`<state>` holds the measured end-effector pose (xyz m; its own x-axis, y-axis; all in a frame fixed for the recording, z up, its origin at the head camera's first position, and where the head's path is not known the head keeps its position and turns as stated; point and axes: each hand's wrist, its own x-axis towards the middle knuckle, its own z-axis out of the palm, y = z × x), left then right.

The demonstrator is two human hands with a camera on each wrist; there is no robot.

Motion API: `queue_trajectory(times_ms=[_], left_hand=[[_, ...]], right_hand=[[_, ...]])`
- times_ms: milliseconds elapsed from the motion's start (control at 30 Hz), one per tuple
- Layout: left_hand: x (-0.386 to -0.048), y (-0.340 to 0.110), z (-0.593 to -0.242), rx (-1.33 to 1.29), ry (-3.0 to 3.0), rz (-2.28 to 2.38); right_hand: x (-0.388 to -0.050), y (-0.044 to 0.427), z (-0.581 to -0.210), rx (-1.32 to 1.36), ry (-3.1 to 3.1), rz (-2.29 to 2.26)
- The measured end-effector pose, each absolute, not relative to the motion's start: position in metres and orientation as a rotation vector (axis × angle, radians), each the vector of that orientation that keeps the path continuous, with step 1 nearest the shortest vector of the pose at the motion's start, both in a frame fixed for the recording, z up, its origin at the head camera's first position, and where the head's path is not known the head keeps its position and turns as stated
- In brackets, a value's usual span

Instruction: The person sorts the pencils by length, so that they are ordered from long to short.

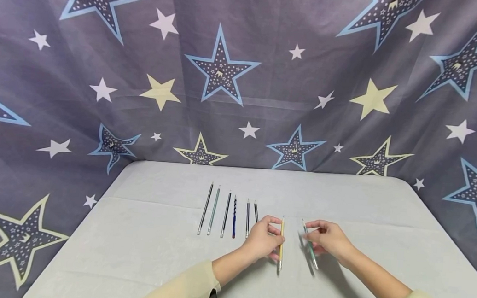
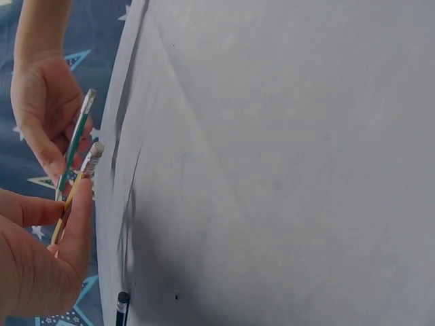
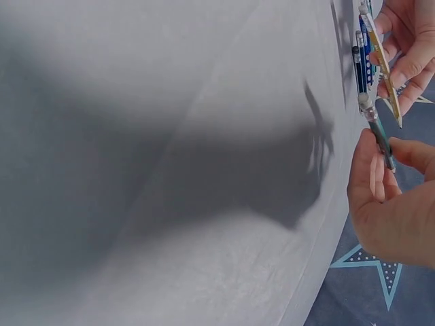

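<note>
My left hand [image 1: 262, 238] pinches a yellow pencil [image 1: 280, 251] between thumb and fingers, its eraser end toward me. To its right, my right hand [image 1: 328, 240] pinches a green pencil [image 1: 311, 251], tilted, with its white-and-silver eraser end nearest me. A shadow beneath the green pencil shows it is off the table. In the left wrist view the yellow pencil [image 2: 77, 187] and green pencil [image 2: 76, 139] appear close together, apart in the head view. Left of my left hand lie several pencils in a row, among them a blue patterned pencil [image 1: 234, 218] and a dark pencil [image 1: 247, 218].
The pencils run roughly lengthwise on the white-covered table [image 1: 132, 247], a grey-green pencil [image 1: 214, 210] and a black pencil [image 1: 205, 209] at the row's left end. A star-patterned curtain [image 1: 243, 75] hangs behind the table and along its sides.
</note>
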<state>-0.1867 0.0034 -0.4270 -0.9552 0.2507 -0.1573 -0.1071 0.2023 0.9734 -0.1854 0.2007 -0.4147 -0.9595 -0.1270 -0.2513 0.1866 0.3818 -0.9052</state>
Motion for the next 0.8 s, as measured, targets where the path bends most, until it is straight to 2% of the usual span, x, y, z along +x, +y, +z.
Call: queue_trajectory(times_ms=[800], left_hand=[[-0.1834, 0.0115, -0.4258, 0.011, 2.040, 1.973]], right_hand=[[-0.1802, 0.2011, -0.4135, 0.038, 2.299, -1.660]])
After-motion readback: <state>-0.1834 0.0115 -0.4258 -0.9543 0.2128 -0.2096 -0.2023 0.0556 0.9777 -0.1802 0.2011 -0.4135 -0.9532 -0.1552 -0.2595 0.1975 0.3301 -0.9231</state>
